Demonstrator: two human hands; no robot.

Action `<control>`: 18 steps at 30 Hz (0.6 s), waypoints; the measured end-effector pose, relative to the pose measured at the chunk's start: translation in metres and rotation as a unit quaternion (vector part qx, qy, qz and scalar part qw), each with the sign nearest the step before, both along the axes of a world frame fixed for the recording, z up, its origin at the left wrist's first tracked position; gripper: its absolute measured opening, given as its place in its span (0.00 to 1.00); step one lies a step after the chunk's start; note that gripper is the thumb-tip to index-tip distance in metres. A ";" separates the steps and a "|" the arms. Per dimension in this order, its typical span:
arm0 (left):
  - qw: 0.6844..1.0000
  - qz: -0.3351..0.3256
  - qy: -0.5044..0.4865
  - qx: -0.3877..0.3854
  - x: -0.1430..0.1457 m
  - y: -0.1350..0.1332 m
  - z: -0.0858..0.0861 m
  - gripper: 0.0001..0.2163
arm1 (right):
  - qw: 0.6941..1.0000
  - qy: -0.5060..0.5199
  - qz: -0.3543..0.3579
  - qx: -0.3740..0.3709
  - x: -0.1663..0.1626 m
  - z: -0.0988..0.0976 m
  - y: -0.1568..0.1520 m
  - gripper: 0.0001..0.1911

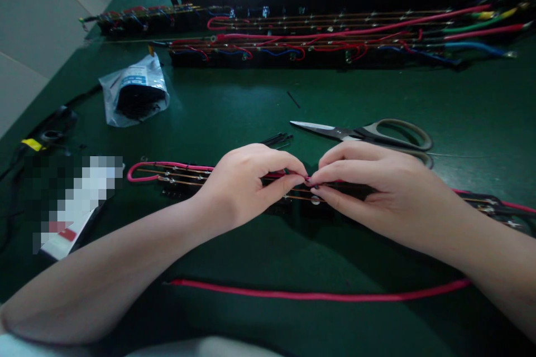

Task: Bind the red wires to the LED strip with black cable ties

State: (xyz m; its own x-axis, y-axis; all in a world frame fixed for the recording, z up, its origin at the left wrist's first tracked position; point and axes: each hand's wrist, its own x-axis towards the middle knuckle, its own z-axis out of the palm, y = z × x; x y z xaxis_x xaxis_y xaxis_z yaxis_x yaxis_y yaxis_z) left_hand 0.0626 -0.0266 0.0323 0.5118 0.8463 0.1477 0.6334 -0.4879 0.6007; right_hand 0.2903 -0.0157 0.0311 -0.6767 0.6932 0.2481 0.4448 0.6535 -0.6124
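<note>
A long black strip assembly [180, 181] with copper wires and a pink wire lies across the green table in front of me. My left hand [247, 181] and my right hand [377, 187] meet over its middle, fingertips almost touching. Both hands pinch the pink wire [167, 165] where it runs along the strip, fingers curled closed. A small bunch of black cable ties [277, 138] lies just behind my left hand. Grey-handled scissors [377, 134] rest shut on the table behind my right hand.
A loose pink cable [318, 293] runs along the table near me. A plastic bag of black ties [134, 92] sits at the back left. Several finished strips with red, blue and green wires [335, 39] are stacked along the far edge. A blurred box [75, 201] lies at left.
</note>
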 end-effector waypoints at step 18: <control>0.999 -0.026 -0.005 0.029 0.000 0.000 -0.001 0.05 | 1.000 -0.011 -0.024 0.013 -0.002 -0.001 -0.001 0.06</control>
